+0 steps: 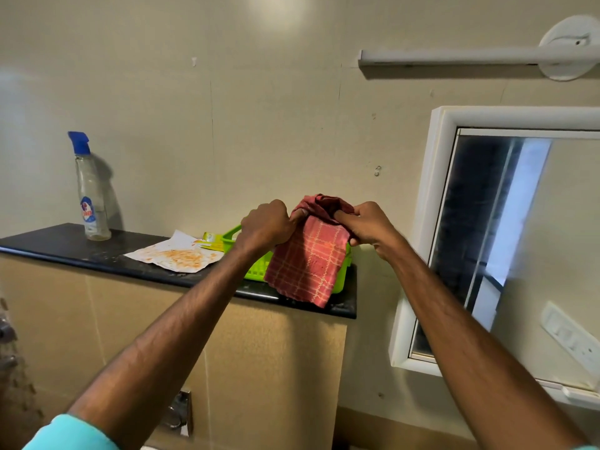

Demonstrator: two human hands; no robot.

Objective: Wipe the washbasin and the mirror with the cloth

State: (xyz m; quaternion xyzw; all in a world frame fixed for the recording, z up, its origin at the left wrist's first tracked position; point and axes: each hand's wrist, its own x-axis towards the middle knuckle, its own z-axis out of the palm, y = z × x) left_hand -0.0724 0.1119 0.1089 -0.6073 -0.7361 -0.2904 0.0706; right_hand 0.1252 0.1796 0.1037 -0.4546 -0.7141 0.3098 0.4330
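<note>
Head view: one cloth [308, 264] hangs long axis down over the worktop's [65, 248] right end, before one basket [256, 273]. Left hand [266, 225] and right hand [370, 227] fingers grasp its bunched top. One mirror [519, 238] is beside it.

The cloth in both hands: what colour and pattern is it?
Red cloth with a light checked pattern, seen in the head view.

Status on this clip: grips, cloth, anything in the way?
Left grip and right grip hold red checked cloth at top. Cloth in front of green basket. Mirror at right, nothing between. Washbasin not in view.
</note>
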